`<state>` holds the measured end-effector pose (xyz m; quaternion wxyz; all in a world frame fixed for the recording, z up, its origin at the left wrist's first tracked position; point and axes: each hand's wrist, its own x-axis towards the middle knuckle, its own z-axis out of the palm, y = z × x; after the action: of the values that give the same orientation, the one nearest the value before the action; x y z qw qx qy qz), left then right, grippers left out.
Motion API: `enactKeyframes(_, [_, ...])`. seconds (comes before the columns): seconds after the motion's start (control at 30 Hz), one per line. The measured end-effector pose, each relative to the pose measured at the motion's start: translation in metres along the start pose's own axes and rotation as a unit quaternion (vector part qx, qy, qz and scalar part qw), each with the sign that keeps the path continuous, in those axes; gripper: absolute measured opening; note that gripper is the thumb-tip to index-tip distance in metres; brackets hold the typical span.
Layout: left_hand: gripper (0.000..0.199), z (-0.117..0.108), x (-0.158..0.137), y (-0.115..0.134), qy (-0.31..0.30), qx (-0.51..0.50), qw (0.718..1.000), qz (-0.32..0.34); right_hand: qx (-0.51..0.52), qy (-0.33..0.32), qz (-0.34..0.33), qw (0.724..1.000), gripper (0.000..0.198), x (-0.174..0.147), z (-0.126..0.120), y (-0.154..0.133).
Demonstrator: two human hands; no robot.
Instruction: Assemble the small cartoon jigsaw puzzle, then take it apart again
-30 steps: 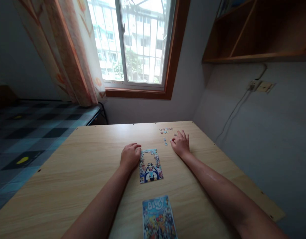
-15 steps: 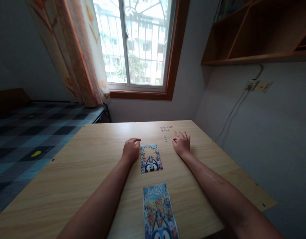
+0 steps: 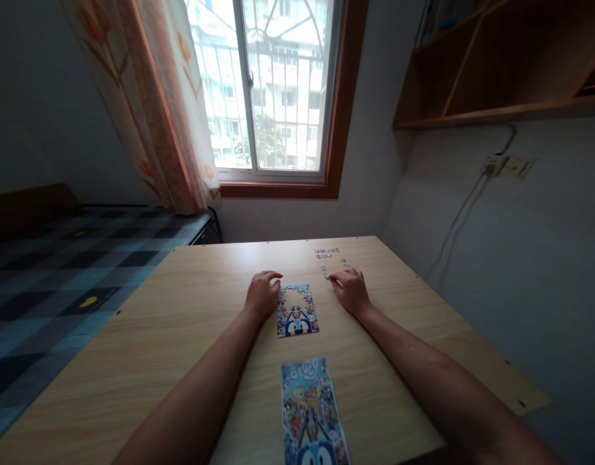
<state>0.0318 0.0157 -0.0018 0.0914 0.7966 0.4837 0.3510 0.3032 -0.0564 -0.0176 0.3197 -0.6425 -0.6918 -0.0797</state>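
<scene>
Head view, looking down along two bare forearms onto a pale wooden bench (image 3: 181,361). Left hand (image 3: 262,294) lying knuckles-up just beside the left edge of a half-built puzzle (image 3: 297,310), fingers curled loosely, fingertips at the puzzle's top left corner; grip neither spread nor pinching, holding nothing visible. Right hand (image 3: 350,289) resting to the right of the puzzle, fingers bent and drawn together towards the thumb at the near end of a scatter of loose pieces (image 3: 329,260); too small to tell whether a piece sits pinched between the fingertips. Puzzle flat near the middle of the bench, between the two hands: lower half filled with a blue cartoon dog's face, upper half only a frame of pieces around a bare gap. Loose pieces spread towards the far right corner of the bench, beyond the right hand. Printed picture card (image 3: 313,413) with a blue title lying at the near edge, well apart from the puzzle. Past the far edge, a window (image 3: 278,90) with a patterned curtain (image 3: 152,110); a checked bed (image 3: 59,278) off the left edge; a wooden shelf (image 3: 495,64) high on the right wall.
</scene>
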Motion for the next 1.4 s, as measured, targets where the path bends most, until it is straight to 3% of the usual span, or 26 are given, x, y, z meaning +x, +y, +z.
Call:
enactKeyframes(0.17, [0.024,0.002,-0.001,0.003,-0.001,-0.005,1.0,0.019,0.062,0.005,-0.063,0.996,0.019,0.004,0.009,-0.016])
enactKeyframes(0.4, [0.025,0.004,-0.003,0.001,-0.024,-0.002,1.0,0.015,0.212,0.002,-0.043,0.976,0.014,0.027,0.029,-0.058])
enactKeyframes(0.53, [0.028,0.004,-0.003,-0.001,-0.022,-0.016,0.999,-0.017,0.269,-0.024,-0.052,0.961,0.015,0.031,0.032,-0.065])
enactKeyframes(0.83, [0.021,0.004,-0.008,0.001,-0.049,-0.02,0.998,-0.014,0.241,-0.085,-0.063,0.965,0.024,0.029,0.036,-0.057])
enactKeyframes(0.93, [0.019,0.005,-0.009,0.001,-0.055,-0.007,0.998,-0.004,0.229,-0.069,-0.07,0.968,0.024,0.031,0.037,-0.054])
enactKeyframes(1.1, [0.017,0.005,-0.009,0.001,-0.057,0.004,0.998,0.003,0.223,-0.027,-0.021,0.974,0.021,0.032,0.036,-0.046])
enactKeyframes(1.4, [0.016,0.006,-0.013,0.003,-0.082,0.045,0.995,0.032,0.226,-0.061,-0.036,0.972,0.016,0.027,0.035,-0.048])
